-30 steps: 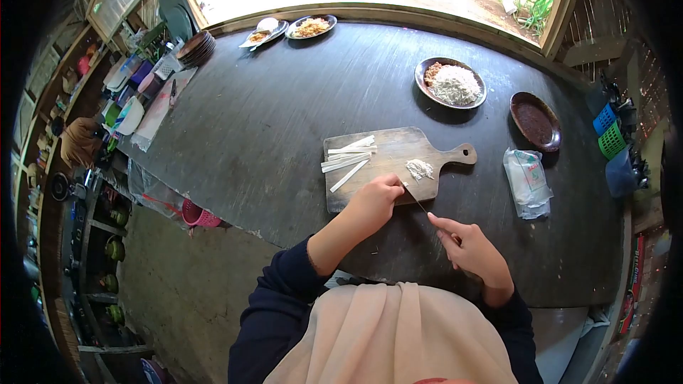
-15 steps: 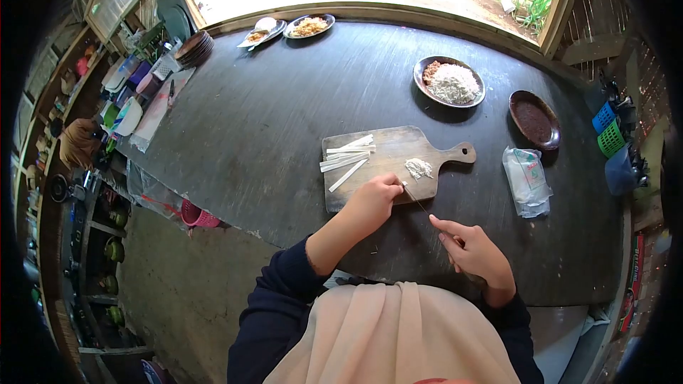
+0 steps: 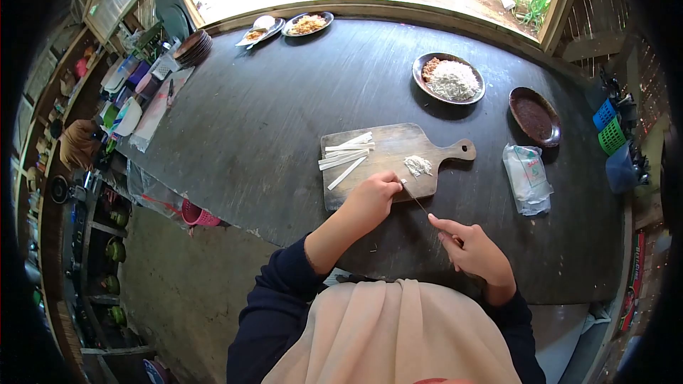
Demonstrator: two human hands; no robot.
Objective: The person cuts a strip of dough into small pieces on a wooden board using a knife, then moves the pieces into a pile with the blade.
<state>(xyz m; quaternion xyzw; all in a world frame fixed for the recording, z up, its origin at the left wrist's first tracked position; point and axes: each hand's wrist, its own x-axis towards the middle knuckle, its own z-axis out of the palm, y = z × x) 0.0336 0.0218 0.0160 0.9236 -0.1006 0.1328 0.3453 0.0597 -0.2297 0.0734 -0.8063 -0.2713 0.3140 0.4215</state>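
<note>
My left hand (image 3: pixel 373 196) is closed at the near edge of a wooden cutting board (image 3: pixel 388 141). The end of a white strip (image 3: pixel 403 181) pokes out of its fingers; the rest is hidden. My right hand (image 3: pixel 475 247) grips a knife, its handle covered by the fingers. The thin knife blade (image 3: pixel 418 203) slants up to the left, its tip beside the white strip's end. Several long white strips (image 3: pixel 347 152) lie on the board's left part. A small heap of chopped white bits (image 3: pixel 417 166) sits on its right, near the handle.
Beyond the board stands a plate heaped with white shreds (image 3: pixel 454 81). An oval brown dish (image 3: pixel 535 116) and a plastic packet (image 3: pixel 527 179) are at the right. Two food plates, one a dark plate (image 3: pixel 307 25), stand by the window. Stacked brown plates (image 3: pixel 193 50) occupy the far left corner.
The view has shifted very slightly. Both hands keep nearly the same place, with the knife still at the white strip's end; the heap of bits looks about the same.
</note>
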